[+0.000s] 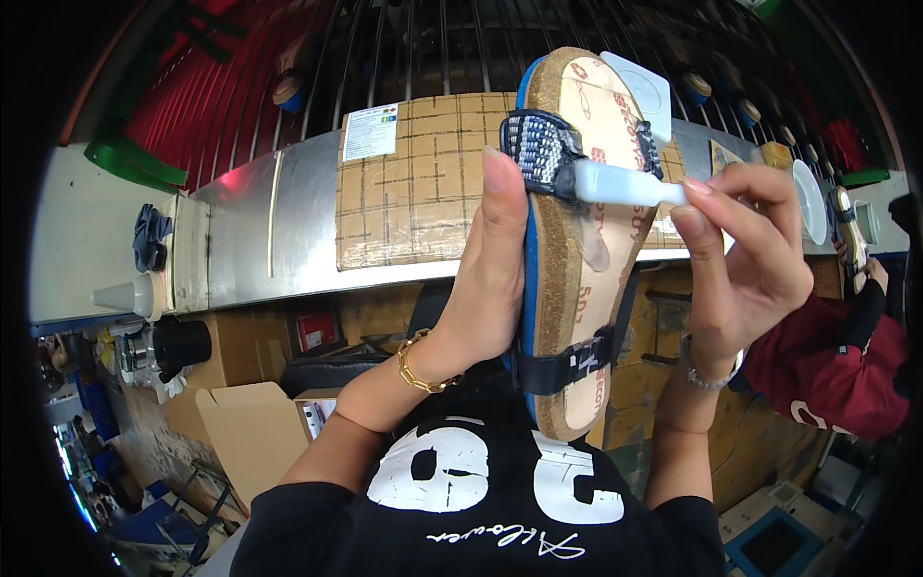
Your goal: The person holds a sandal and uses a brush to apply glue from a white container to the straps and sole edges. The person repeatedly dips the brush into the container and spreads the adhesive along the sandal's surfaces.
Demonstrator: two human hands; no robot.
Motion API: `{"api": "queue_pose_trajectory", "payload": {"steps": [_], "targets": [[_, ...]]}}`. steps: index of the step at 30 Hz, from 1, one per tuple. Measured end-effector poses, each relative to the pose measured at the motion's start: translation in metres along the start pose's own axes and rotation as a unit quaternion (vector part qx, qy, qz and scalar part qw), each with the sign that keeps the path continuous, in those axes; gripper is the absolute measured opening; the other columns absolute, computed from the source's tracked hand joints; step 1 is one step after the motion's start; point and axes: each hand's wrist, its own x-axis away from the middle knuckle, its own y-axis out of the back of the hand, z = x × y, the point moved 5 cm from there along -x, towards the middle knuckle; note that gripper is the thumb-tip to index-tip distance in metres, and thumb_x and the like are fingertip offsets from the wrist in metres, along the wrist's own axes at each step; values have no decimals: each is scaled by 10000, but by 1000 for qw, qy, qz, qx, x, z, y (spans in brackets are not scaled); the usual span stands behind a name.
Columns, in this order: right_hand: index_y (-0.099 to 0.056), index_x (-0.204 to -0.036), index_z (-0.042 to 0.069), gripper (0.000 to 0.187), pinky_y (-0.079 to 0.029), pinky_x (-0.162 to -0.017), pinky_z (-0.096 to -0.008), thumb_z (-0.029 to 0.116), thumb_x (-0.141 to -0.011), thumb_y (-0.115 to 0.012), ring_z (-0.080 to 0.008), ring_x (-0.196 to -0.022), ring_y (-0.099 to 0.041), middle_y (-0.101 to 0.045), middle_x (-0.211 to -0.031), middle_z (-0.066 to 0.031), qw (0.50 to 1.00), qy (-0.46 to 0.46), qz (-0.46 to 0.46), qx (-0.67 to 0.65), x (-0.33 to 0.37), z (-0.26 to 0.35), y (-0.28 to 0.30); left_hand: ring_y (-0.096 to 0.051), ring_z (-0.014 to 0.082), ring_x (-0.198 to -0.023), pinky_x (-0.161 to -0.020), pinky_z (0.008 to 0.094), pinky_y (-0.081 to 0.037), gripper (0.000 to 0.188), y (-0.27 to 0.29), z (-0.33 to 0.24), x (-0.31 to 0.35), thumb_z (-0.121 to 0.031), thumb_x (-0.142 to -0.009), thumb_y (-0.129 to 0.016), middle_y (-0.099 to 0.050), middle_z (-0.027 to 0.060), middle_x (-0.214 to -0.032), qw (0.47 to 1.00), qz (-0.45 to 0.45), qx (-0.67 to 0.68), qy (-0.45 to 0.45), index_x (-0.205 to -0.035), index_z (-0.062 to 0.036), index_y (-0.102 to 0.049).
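Observation:
A cork-soled sandal [560, 279] stands upright before me, its light insole facing up and partly under clear film. It has a woven black-and-white toe strap, a plain black heel strap and a blue rim along the sole's left edge. My left hand [492, 260] grips the sandal from the left side, the thumb up beside the woven strap. Between the thumb and fingers of my right hand [745, 250] is a slim whitish plastic tool [625, 184] with a dark tip. That tip meets the edge of the woven strap.
Behind the sandal a cardboard sheet [423, 183] under clear wrap lies on the metal bench [240, 240]. Past it run the metal rollers of a conveyor [413, 48] carrying more sandals. A co-worker in a maroon top [836, 356] handles another sandal at right. An open carton [255, 433] stands lower left.

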Motion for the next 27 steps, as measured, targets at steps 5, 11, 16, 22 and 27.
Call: {"api": "queue_pose_trajectory", "payload": {"steps": [5,11,16,22,27], "targets": [[-787,-974,35,271,-432,-718,-252,-54,-719,-801,-161,-843,-565,-613,-944,-96,992,-4,95,-80,-7,-13,-1,-641,158,-1038,-884,295,-529,953,1,-1,4,-792,-952,-123,-629,119,-1164,999,35,20,23,-1379,-15,-474],[-787,-957,36,259,-432,-754,-283,-42,-710,-800,-186,-880,-567,-617,-967,-114,986,-11,148,-71,-8,-15,4,-615,239,-1220,-1030,373,-522,981,-6,0,0,-811,-939,-161,-565,165,-1386,989,77,111,58,-1504,-36,-369],[-794,-929,42,294,-422,-740,-288,-39,-647,-809,-193,-852,-568,-620,-945,-117,985,17,159,-57,-5,-10,4,-640,235,-1185,-991,374,-553,1003,-4,2,-3,-828,-922,-163,-585,173,-1358,970,83,225,45,-1477,-29,-405],[-800,-883,57,315,-407,-721,-289,-37,-582,-804,-197,-826,-560,-615,-928,-122,984,-1,178,-28,1,2,4,-632,265,-1198,-1005,390,-545,1009,3,1,-4,-828,-922,-167,-569,189,-1373,982,51,179,40,-1484,-19,-386],[-804,-852,69,306,-396,-691,-291,36,-548,-808,-201,-788,-559,-611,-882,-115,979,10,204,-25,0,9,3,-619,172,-1184,-1021,313,-501,959,10,1,-2,-787,-955,-113,-608,132,-1315,987,-6,159,23,-1440,-30,-448]]}}
